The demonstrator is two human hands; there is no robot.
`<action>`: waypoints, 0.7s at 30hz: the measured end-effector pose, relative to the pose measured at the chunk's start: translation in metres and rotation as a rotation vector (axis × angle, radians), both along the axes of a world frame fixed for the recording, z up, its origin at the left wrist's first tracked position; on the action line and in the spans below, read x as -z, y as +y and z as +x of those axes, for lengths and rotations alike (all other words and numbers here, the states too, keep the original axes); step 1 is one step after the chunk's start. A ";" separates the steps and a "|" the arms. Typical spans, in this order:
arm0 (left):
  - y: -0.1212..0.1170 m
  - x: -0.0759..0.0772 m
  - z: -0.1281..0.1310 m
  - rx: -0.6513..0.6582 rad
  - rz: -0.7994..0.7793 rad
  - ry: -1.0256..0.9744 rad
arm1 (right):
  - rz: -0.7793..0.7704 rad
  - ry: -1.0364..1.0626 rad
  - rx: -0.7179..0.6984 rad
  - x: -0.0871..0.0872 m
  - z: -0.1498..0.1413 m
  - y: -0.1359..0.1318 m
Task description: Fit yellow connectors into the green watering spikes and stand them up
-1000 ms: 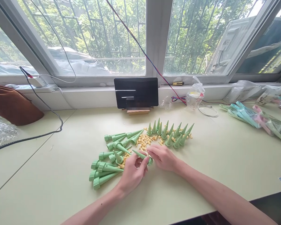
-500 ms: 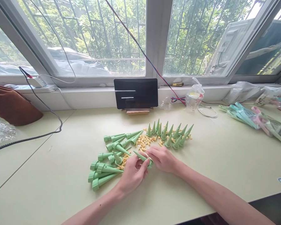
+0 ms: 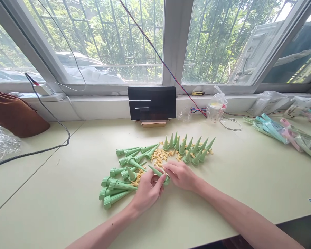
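Note:
A green plastic watering spike (image 3: 155, 171) is gripped in my left hand (image 3: 148, 188), its pointed tip aimed up and left. Close against the spike's wide end, my right hand (image 3: 180, 175) has its thumb and fingers pinched together. Whatever those fingertips hold is too small to make out. Small yellow plastic pieces (image 3: 159, 155) lie loose just beyond both hands. Several more green spikes (image 3: 116, 185) lie on their sides at the left, with one standing among them. At the back right, another group of green spikes (image 3: 188, 148) stands tip up.
The pale table (image 3: 67, 207) carries a black tablet (image 3: 152, 103) on a stand by the window. Behind lie a coiled white cable (image 3: 230, 123) and a clear plastic bag (image 3: 216, 105). Bagged turquoise and pink items (image 3: 272, 128) are at the right, and a brown bag (image 3: 15, 114) at the left.
The view has shifted slightly. Both hands stay together at the same spike, with hardly any visible change in their grip.

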State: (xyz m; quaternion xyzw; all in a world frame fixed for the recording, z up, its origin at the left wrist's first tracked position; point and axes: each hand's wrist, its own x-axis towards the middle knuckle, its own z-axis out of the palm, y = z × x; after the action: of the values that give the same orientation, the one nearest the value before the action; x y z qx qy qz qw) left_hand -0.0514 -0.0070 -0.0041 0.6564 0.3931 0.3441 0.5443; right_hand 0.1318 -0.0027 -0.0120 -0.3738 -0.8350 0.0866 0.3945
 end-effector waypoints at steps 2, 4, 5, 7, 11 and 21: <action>0.000 0.001 0.000 0.015 -0.008 0.012 | -0.005 -0.004 -0.005 0.000 0.000 0.000; 0.000 0.001 -0.001 0.036 -0.011 0.020 | -0.007 -0.009 -0.009 0.000 0.000 -0.001; 0.000 0.001 -0.001 0.047 -0.009 0.025 | -0.008 -0.013 -0.012 0.000 0.000 -0.001; 0.001 0.002 -0.001 0.063 -0.004 0.039 | -0.011 -0.022 -0.015 0.000 0.001 0.000; 0.001 0.002 -0.001 0.062 0.000 0.045 | -0.028 -0.037 -0.010 0.000 0.001 0.000; 0.001 -0.001 0.000 0.004 -0.017 0.017 | -0.050 -0.031 0.018 -0.001 0.000 0.001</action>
State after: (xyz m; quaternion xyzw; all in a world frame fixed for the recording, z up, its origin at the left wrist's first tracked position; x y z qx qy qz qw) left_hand -0.0517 -0.0059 -0.0035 0.6553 0.3995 0.3340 0.5472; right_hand 0.1321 -0.0019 -0.0107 -0.3924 -0.8352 0.0979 0.3727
